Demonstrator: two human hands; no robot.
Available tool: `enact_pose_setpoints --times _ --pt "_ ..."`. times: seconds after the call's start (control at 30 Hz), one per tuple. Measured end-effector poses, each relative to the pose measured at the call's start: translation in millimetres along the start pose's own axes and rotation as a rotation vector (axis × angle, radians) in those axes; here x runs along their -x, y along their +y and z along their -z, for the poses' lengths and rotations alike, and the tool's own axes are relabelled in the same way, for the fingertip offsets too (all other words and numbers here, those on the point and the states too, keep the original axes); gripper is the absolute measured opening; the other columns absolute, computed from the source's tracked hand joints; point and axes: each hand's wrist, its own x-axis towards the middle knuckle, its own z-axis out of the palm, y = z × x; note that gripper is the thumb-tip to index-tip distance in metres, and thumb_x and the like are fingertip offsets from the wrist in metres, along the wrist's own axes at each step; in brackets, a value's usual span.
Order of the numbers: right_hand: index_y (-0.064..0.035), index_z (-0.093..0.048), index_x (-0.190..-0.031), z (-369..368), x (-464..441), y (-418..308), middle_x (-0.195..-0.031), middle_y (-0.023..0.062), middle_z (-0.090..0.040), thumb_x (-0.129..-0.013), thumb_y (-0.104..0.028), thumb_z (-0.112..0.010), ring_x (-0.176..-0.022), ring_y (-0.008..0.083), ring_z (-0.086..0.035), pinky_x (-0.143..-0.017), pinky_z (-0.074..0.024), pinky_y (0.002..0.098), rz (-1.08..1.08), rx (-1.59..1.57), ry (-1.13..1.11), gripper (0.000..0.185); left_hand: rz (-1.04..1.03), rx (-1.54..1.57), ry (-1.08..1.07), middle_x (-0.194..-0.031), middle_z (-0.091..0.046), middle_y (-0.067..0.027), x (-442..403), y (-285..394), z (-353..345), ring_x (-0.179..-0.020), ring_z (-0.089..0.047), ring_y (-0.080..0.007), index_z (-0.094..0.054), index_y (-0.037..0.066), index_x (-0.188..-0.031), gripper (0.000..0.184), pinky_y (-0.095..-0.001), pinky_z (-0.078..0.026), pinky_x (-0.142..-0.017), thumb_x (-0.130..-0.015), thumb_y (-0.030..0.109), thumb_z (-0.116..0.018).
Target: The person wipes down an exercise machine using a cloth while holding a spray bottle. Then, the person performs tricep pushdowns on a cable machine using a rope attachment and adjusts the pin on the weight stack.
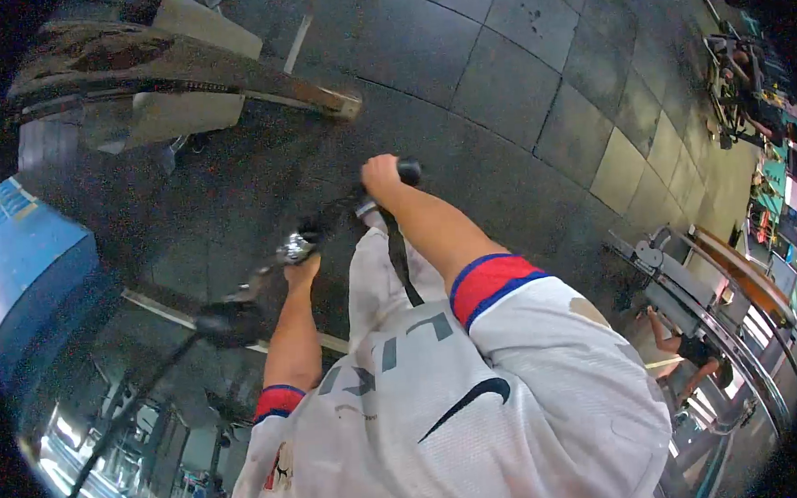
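Head view: below us spreads a floor of large dark grey square tiles [433,44], turning paler and yellowish toward the right, where another person in dark shorts [695,351] shows beside a long grey metal frame [680,293]. At the upper left we see a dark curved beam [164,76] on an exercise machine, and below it a bright blue boxy block [42,241]; gym equipment crowds the lower left. Over the dark tiles, in front of the white jersey with red-and-blue cuffs [406,384], we find a slim black bar [335,213]. Its long axis slants across our view, one end pointing forward and right, the other leftward and back toward the body. Our right hand [379,178] clenches the forward end, fingers wrapped round it, with a rounded black tip [410,170] jutting just past the fist. Our left hand [302,270] sits at a shiny chrome fitting [297,247] farther down; its fingers are mostly hidden there, so we cannot tell whether they close. Beyond lies a blurred black rounded shape [229,323], and we cannot tell whether it joins the bar.
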Motion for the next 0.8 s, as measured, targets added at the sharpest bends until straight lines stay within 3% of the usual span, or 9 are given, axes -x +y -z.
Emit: enact_pose_setpoints --times 0.03,0.07,0.27,0.43,0.6,0.63,0.7,0.77,0.8 --pt "-0.0135 -0.071 -0.085 4 4 14 -0.09 0.0065 -0.069 -0.08 -0.02 -0.057 -0.083 0.0232 -0.066 -0.064 -0.0509 0.0401 0.012 0.018 -0.024 0.017 -0.04 0.282 0.043 -0.13 -0.049 -0.0108 -3 -37 -23 -0.116 -0.048 -0.0304 -0.047 0.013 -0.128 0.056 -0.0423 -0.038 -0.098 -0.086 0.049 -0.038" --pt "-0.0136 -0.071 -0.085 4 4 22 -0.09 0.0065 -0.069 -0.08 -0.019 -0.057 -0.083 0.023 -0.066 -0.064 -0.0509 0.0399 0.025 0.035 -0.052 0.016 -0.091 -0.399 0.018 -0.125 -0.054 -0.0128 12 -10 4 -0.111 -0.053 -0.032 -0.049 0.013 -0.127 0.054 -0.0438 -0.04 -0.096 -0.086 0.046 -0.038" --pt "-0.0091 -0.07 -0.081 24 3 -13 -0.088 0.0108 -0.068 -0.07 -0.021 -0.066 -0.083 0.026 -0.066 -0.066 -0.0526 0.0371 0.034 -0.257 -0.01 0.017 -0.054 -0.686 -0.123 -0.097 -0.062 -0.0122 -11 79 40 -0.087 -0.059 -0.0333 -0.055 0.012 -0.118 0.04 -0.0463 -0.049 -0.071 -0.087 0.035 -0.042" --pt "-0.0033 -0.068 -0.078 88 17 -39 -0.084 0.0161 -0.067 -0.065 -0.018 -0.065 -0.082 0.0309 -0.066 -0.069 -0.0531 0.0405 0.22 -0.409 0.021 0.02 -0.393 -0.855 0.579 -0.046 -0.053 -0.0051 7 122 102 -0.038 -0.052 -0.0185 -0.055 0.002 -0.109 0.031 -0.0371 -0.045 -0.042 -0.083 0.018 -0.05" --pt "-0.0005 -0.066 -0.074 135 36 -59 -0.08 0.0195 -0.065 -0.064 -0.019 -0.067 -0.079 0.0341 -0.065 -0.067 -0.0536 0.0426 0.376 -0.509 0.072 0.021 -0.117 -0.642 0.407 -0.058 -0.06 -0.0075 14 128 136 -0.048 -0.06 -0.0234 -0.052 0.0 -0.111 0.042 -0.0375 -0.049 -0.05 -0.076 0.02 -0.065" --pt "0.001 -0.065 -0.073 148 43 -59 -0.077 0.0207 -0.065 -0.062 -0.021 -0.069 -0.076 0.0356 -0.065 -0.065 -0.0537 0.0426 0.406 -0.567 0.124 0.025 -0.316 -0.806 0.568 -0.079 -0.064 -0.0155 22 144 159 -0.068 -0.064 -0.0287 -0.051 0.001 -0.113 0.049 -0.0395 -0.051 -0.057 -0.073 0.022 -0.07" --pt "0.0018 -0.064 -0.072 162 48 -61 -0.076 0.0208 -0.064 -0.061 -0.023 -0.07 -0.076 0.0363 -0.064 -0.064 -0.0535 0.0432 0.481 -0.608 0.189 0.027 -0.125 -0.177 0.592 -0.093 -0.063 -0.0173 17 113 154 -0.082 -0.063 -0.029 -0.05 0.0 -0.115 0.049 -0.0394 -0.051 -0.066 -0.075 0.021 -0.069" --pt "0.002 -0.064 -0.069 187 61 -63 -0.072 0.0207 -0.063 -0.06 -0.023 -0.07 -0.073 0.0374 -0.064 -0.062 -0.0527 0.0436 0.49 -0.679 0.204 0.028 0.361 1.033 0.596 -0.107 -0.061 -0.016 40 213 207 -0.094 -0.059 -0.0252 -0.052 -0.002 -0.114 0.042 -0.0375 -0.047 -0.082 -0.079 0.018 -0.066" --pt "0.0017 -0.064 -0.069 199 67 -66 -0.071 0.0209 -0.063 -0.06 -0.023 -0.07 -0.072 0.0377 -0.064 -0.062 -0.0525 0.0435 0.515 -0.694 0.181 0.027 0.306 0.882 0.63 -0.107 -0.061 -0.0151 39 203 210 -0.094 -0.058 -0.0239 -0.053 -0.002 -0.112 0.038 -0.0371 -0.046 -0.084 -0.08 0.017 -0.065"
